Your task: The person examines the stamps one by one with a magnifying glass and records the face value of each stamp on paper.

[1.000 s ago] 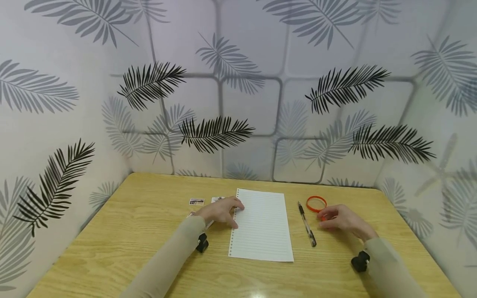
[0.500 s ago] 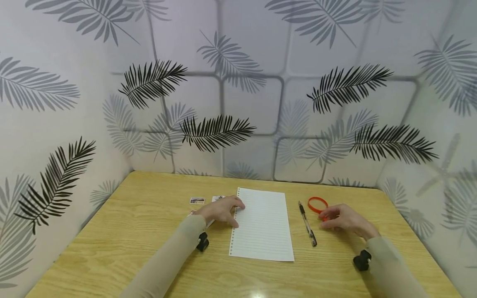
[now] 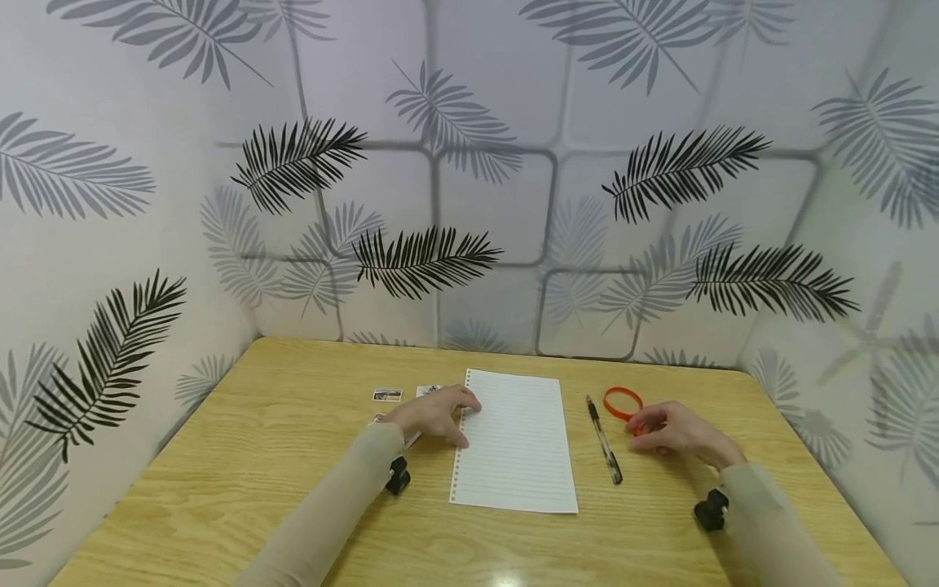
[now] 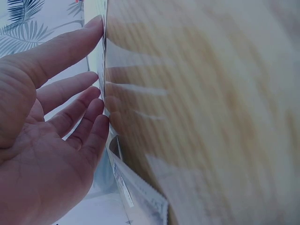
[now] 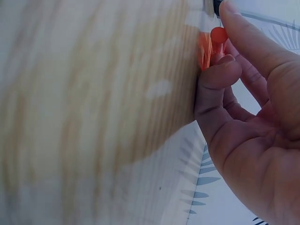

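My left hand (image 3: 433, 414) rests at the left edge of a lined, punched paper sheet (image 3: 517, 440), thumb and fingers spread and loosely bent. Small stamps lie by it: one stamp (image 3: 387, 395) beyond the hand, others partly hidden under it. In the left wrist view, the fingertips (image 4: 97, 117) meet the surface near a perforated stamp (image 4: 140, 197). My right hand (image 3: 682, 434) rests on the table beside a red ring-shaped band (image 3: 623, 403). A small red piece with a round end (image 5: 218, 35) sits between its thumb and loosely curled fingers; whether they touch it, I cannot tell.
A black-capped clear pen (image 3: 605, 444) lies between the paper and my right hand. The wooden table (image 3: 257, 456) meets leaf-patterned walls (image 3: 484, 310) at its back and sides.
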### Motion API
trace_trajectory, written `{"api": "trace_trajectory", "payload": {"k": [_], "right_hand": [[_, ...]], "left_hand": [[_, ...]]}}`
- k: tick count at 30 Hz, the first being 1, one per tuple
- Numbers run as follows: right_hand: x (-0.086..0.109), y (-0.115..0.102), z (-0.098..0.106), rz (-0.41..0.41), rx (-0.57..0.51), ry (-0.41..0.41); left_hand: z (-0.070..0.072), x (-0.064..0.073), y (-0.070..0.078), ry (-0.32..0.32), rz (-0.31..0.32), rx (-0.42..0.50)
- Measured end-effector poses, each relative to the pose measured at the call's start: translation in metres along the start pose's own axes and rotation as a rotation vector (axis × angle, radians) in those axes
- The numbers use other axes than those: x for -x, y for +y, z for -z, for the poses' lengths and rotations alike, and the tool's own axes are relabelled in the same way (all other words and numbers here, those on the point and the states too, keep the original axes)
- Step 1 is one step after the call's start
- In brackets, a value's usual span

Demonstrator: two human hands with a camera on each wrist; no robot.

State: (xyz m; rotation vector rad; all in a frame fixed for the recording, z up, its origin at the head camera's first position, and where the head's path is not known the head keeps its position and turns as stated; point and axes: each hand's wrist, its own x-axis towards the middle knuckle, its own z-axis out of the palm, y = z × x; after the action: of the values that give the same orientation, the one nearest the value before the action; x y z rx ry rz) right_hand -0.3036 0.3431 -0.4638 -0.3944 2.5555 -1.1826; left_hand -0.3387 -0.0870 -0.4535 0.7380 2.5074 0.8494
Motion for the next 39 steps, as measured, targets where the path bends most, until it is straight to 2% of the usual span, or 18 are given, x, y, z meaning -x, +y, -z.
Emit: {"api": "trace_trajectory", "payload": {"k": [14,21,27,31,34,39], "right_hand": [[-0.001,0.002,0.0,0.001,-0.052,0.017],[-0.003,-0.018,-0.006,0.029,0.003,0.067],[-0.011,-0.038,-0.016,0.078,0.022,0.041],[-0.016,-0.043,-0.021,0.09,-0.022,0.001],[-0.019,-0.044,-0.024,0.061,-0.084,-0.035],[-0.025,-0.043,-0.028,0.038,-0.096,-0.063]], "left_hand": [[0.001,0.001,-0.001,0.003,-0.002,0.012],[0.001,0.001,-0.003,0.001,-0.01,-0.001],[0.002,0.001,-0.003,0.007,0.0,-0.028],[0.003,0.002,-0.003,0.007,-0.017,-0.043],[0.002,0.002,-0.003,0.005,-0.037,-0.047],[0.002,0.002,-0.005,0.009,-0.049,-0.067]]}}
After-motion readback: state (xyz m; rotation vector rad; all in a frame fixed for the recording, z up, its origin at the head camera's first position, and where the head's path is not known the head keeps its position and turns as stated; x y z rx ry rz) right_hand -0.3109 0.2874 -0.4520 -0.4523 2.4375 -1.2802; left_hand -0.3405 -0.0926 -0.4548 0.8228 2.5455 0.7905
